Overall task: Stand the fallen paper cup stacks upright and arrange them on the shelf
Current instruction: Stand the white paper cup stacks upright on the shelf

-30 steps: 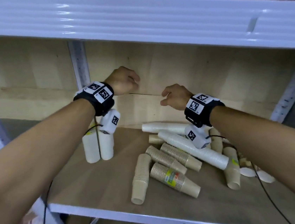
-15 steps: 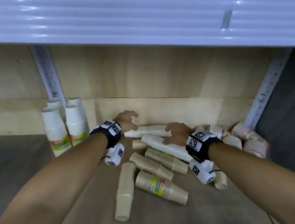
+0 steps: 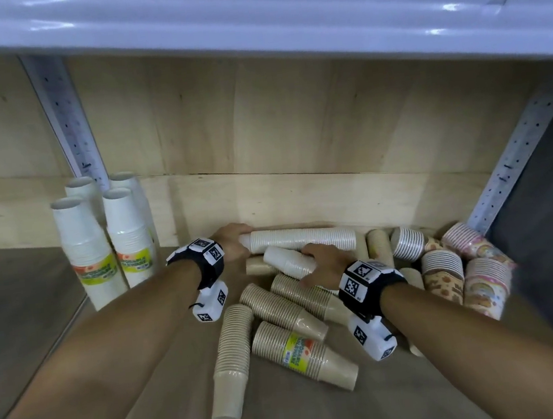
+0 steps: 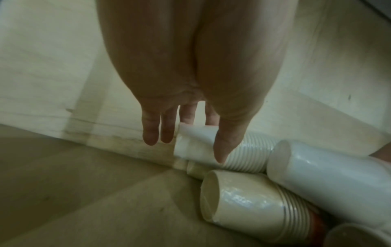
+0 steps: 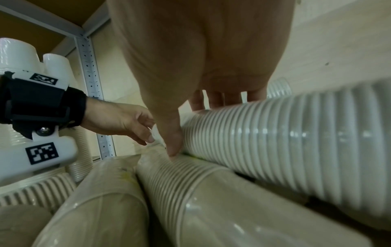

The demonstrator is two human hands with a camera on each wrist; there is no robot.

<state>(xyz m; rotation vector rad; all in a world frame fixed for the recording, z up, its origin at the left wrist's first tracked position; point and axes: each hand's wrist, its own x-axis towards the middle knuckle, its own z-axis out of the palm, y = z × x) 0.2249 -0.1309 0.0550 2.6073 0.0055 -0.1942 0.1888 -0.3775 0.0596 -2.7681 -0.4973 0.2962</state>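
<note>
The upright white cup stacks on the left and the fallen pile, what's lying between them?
Head view: only bare shelf board between the upright white stacks and the pile, crossed by the left forearm.

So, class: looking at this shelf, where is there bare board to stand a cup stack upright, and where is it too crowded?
Free: the board between the upright white stacks and the fallen pile, and the front strip left of the brown stack. Crowded: the middle and right, where fallen stacks overlap up to the patterned cups by the right post.
</note>
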